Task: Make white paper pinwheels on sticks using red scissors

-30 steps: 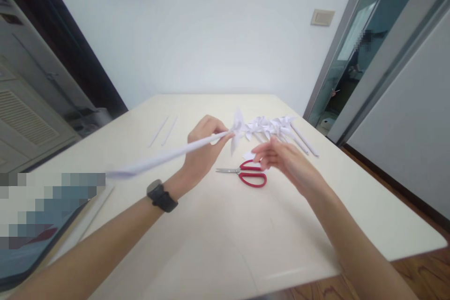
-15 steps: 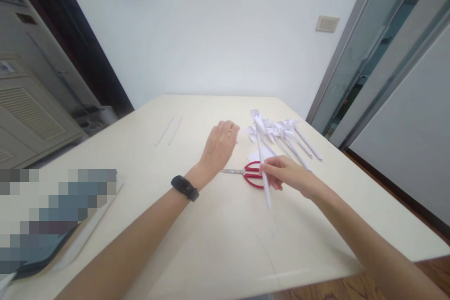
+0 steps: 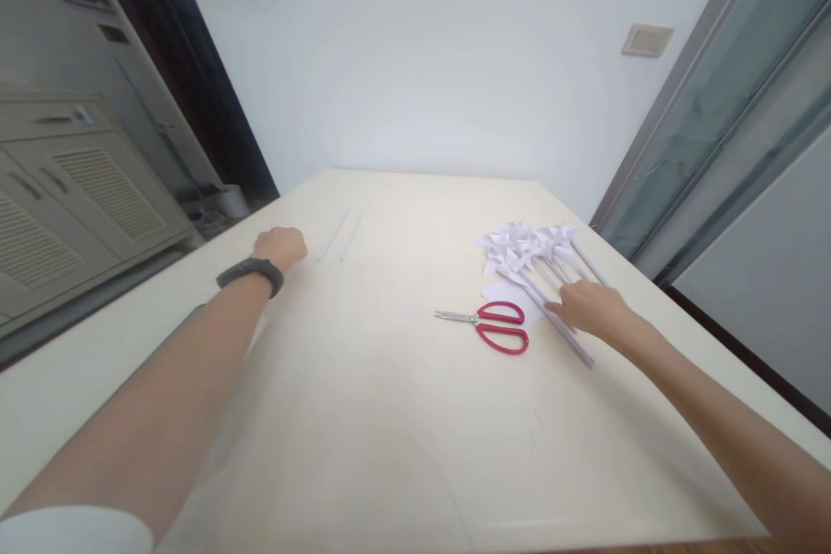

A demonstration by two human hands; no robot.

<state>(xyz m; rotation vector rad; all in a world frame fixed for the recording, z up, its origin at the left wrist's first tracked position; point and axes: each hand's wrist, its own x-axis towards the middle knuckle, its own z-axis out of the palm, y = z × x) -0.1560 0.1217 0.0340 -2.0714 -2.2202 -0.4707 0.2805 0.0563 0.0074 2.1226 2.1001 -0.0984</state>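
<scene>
Pinwheels (image 3: 512, 247): bunched at right of counter (image 3: 363, 415); carried one now lowered among them, apparently set aside.
Left hand (image 3: 282, 247): shifted leftward, beside white sticks (image 3: 333, 235); grip hidden, cannot tell.
Scissors (image 3: 502, 339): between hands.
Right hand (image 3: 590, 307): thumb at pinwheel stick (image 3: 576, 345); clamped or loose, cannot tell.

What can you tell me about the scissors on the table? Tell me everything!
The scissors have two rounded red handle loops, which look like plastic, and short silver blades that look like metal. A pivot joins them. They lie flat on the pale table, blades pointing left, tips almost together. The handles reach onto a piece of white paper. Neither hand touches them.
</scene>
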